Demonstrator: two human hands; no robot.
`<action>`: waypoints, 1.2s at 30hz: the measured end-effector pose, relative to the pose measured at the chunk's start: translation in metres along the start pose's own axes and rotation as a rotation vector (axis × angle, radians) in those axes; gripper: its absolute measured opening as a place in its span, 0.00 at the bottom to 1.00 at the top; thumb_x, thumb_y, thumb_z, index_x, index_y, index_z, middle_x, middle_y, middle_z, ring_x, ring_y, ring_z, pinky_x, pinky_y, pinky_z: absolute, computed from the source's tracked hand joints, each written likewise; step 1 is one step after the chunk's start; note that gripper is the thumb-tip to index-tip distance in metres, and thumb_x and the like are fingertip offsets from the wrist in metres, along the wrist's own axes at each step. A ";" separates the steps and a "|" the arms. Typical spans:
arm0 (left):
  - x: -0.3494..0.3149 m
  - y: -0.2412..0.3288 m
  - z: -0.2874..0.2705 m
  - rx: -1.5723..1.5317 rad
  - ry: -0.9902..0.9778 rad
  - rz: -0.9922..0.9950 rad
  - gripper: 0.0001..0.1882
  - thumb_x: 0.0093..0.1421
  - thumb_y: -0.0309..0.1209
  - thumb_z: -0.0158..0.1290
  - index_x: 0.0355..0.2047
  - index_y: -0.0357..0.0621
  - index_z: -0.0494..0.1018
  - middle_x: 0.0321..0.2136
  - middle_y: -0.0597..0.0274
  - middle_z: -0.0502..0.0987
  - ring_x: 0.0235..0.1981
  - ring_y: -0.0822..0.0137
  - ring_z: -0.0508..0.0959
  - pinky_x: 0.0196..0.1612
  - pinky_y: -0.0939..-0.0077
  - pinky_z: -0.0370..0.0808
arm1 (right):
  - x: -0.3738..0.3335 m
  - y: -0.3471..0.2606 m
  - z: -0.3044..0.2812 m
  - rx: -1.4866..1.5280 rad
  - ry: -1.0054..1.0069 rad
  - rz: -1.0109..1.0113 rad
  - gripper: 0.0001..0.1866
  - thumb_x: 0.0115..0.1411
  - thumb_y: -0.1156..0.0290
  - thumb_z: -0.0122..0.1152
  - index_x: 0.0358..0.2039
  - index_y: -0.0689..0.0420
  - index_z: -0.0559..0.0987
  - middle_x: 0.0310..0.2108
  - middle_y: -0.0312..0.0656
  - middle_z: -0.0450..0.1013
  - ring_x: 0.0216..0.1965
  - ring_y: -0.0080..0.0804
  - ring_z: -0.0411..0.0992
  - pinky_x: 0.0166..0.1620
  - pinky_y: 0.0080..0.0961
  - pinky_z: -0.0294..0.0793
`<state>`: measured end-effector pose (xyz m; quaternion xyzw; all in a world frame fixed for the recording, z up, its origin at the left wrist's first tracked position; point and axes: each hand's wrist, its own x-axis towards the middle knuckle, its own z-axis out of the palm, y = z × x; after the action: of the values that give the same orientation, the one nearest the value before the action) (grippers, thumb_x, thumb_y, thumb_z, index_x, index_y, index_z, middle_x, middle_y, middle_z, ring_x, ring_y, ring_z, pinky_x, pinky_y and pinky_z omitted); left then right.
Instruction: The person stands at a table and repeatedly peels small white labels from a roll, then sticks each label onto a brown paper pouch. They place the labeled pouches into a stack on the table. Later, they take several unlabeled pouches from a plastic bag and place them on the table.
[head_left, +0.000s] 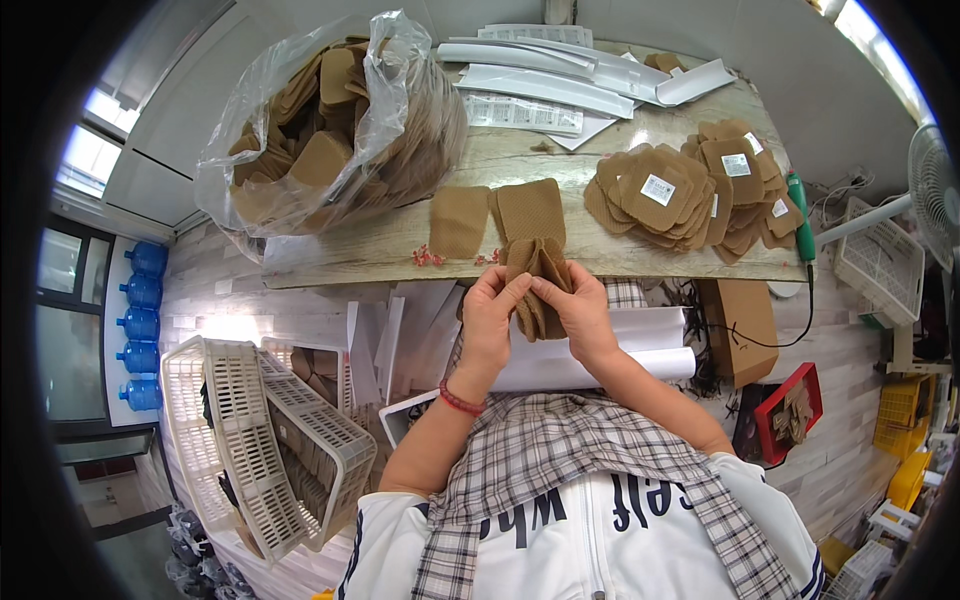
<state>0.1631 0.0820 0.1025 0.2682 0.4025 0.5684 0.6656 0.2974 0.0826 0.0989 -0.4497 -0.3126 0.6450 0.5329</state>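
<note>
Both my hands grip a folded brown ribbed fabric piece [537,300] at the table's near edge. My left hand [490,312] pinches its left side and my right hand [583,312] its right side, thumbs close together in the middle. The piece's folds stand apart between my thumbs. Just beyond my hands, a flat brown fabric piece [530,208] lies on the table, with another brown piece [460,222] beside it on the left. Small red bits [427,257] lie near these.
A clear plastic bag [385,130] full of brown pieces stands at left. Labelled brown stacks [655,190] lie at right, beside a green corded tool [803,225]. White curled sheets [550,85] cover the table's back. Plastic crates [230,440] stand on the left floor.
</note>
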 end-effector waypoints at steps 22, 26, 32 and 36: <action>0.005 -0.007 -0.008 0.037 0.062 -0.004 0.05 0.64 0.24 0.55 0.38 0.35 0.77 0.33 0.62 0.81 0.34 0.75 0.79 0.39 0.82 0.77 | 0.000 0.003 -0.001 0.002 -0.095 0.015 0.16 0.66 0.73 0.56 0.52 0.63 0.75 0.42 0.35 0.76 0.42 0.17 0.71 0.45 0.16 0.71; 0.005 -0.005 -0.008 -0.011 0.086 -0.028 0.05 0.64 0.24 0.55 0.38 0.35 0.76 0.34 0.62 0.81 0.33 0.76 0.78 0.39 0.82 0.76 | 0.001 0.006 -0.005 0.026 -0.087 0.056 0.16 0.68 0.70 0.50 0.53 0.64 0.75 0.44 0.34 0.76 0.41 0.16 0.71 0.45 0.16 0.70; 0.003 -0.004 -0.003 0.061 0.077 -0.030 0.08 0.66 0.26 0.54 0.43 0.35 0.73 0.35 0.63 0.79 0.35 0.77 0.77 0.41 0.81 0.75 | 0.004 0.013 -0.006 -0.188 -0.046 -0.020 0.15 0.68 0.70 0.54 0.51 0.63 0.76 0.38 0.34 0.76 0.37 0.16 0.71 0.41 0.16 0.71; -0.004 -0.007 0.015 0.482 0.037 0.212 0.13 0.66 0.25 0.53 0.49 0.35 0.71 0.41 0.63 0.78 0.41 0.75 0.77 0.46 0.79 0.74 | -0.004 0.003 0.004 -0.488 0.009 -0.073 0.15 0.64 0.69 0.58 0.49 0.62 0.77 0.30 0.45 0.78 0.30 0.24 0.73 0.36 0.24 0.75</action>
<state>0.1794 0.0784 0.1056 0.4490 0.5082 0.5275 0.5117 0.2926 0.0783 0.0990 -0.5563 -0.4727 0.5288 0.4329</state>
